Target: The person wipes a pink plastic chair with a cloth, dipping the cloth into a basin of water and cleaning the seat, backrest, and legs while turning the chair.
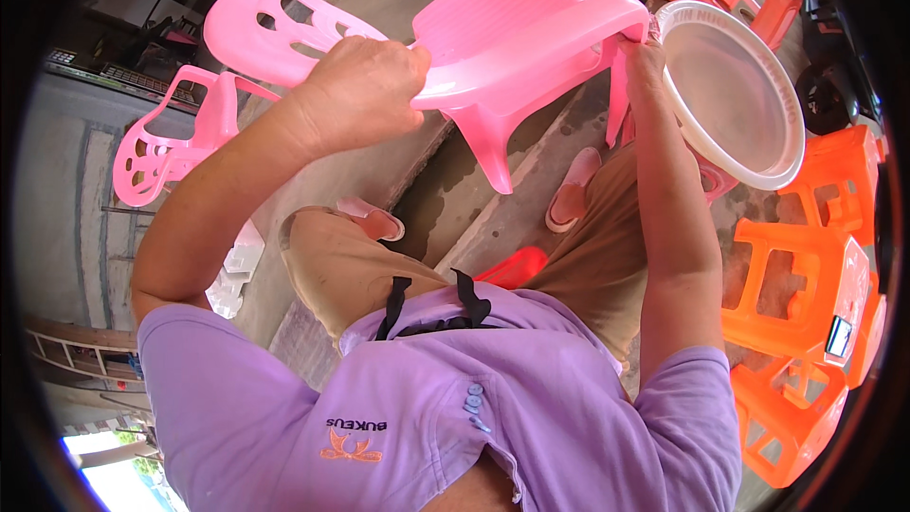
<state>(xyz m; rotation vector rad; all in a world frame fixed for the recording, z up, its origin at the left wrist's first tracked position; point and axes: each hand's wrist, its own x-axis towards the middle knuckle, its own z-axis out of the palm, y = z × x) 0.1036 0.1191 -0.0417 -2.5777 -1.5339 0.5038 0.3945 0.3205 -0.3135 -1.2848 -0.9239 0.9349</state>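
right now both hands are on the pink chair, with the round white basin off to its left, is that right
The side is wrong: the head view shows the white basin off to the right of the pink chair. Left hand and right hand are indeed on it.

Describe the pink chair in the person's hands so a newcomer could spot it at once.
Start at the purple shirt and look up to the left hand and right hand. Both grip the pink chair. It looks larger than the second pink chair farther left, which neither hand touches.
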